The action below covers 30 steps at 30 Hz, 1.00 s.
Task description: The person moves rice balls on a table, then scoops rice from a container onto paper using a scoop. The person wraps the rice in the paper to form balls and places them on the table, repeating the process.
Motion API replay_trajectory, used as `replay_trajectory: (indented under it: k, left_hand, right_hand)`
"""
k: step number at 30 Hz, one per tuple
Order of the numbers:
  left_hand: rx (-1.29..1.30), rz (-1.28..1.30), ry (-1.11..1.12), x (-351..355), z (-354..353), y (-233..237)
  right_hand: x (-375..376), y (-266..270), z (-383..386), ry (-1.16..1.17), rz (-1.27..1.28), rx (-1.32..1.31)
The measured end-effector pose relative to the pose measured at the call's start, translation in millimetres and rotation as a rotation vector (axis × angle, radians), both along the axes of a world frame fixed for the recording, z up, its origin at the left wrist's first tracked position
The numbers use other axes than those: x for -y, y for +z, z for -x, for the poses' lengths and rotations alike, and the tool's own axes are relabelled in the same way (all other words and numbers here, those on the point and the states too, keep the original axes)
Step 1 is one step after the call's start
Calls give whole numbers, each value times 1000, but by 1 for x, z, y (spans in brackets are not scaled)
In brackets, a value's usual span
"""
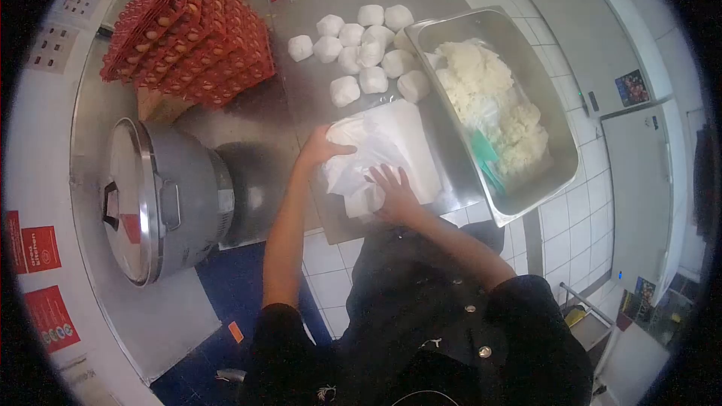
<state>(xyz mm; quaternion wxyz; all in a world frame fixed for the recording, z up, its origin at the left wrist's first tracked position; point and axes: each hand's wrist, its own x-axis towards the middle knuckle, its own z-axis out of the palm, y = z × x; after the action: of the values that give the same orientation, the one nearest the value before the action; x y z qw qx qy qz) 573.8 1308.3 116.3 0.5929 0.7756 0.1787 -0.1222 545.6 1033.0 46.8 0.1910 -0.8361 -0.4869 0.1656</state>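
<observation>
A stack of white sheets (414, 143) lies on the steel table in front of me, with a crumpled, partly folded white wrapper (365, 158) on top. My left hand (322, 147) touches the wrapper's left edge, thumb apart from the fingers. On the wrapper's lower right lies my right hand (395, 195), its fingers spread. Whatever may be inside the wrapper is hidden. Beyond the sheets sit several white wrapped bundles (374, 80). To the right, a deep steel pan (560, 158) contains white rice (481, 79) and a green utensil (487, 158), partly buried.
Stacked red egg trays (195, 37) filled with eggs stand at the far left. Nearer on the left is a large lidded metal pot (180, 195). The steel table's (301, 11) near edge is just before my body. White cabinets (639, 180) line the right side.
</observation>
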Motion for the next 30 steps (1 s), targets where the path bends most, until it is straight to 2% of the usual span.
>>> replay_trajectory:
  k: [3,6,9,12,15,18,20,24,27,30]
  left_hand:
    - [24,-180,-71,0,-2,14]
    - [40,-229,-56,4,-2,29]
    - [135,-338,50,-22,2,-38]
    - [176,-459,128,-21,5,-49]
    - [73,-147,161,-17,1,-28]
    - [-83,15,251,0,-1,6]
    - [-52,-140,227,-7,1,-20]
    - [51,-402,164,2,3,-20]
    - [39,-756,65,7,2,-36]
    - [-176,-757,27,17,-5,-24]
  right_hand:
    - [-1,-2,2,1,-7,50]
    - [-2,0,2,-1,50,34]
    - [-4,-2,3,-3,74,78]
    - [-5,-6,4,-7,8,137]
    - [-5,-2,3,5,34,92]
    - [-5,2,3,-12,15,84]
    - [-6,4,2,-10,69,73]
    - [-5,2,1,6,94,95]
    - [-6,4,1,29,134,109]
    - [-5,8,0,30,104,115]
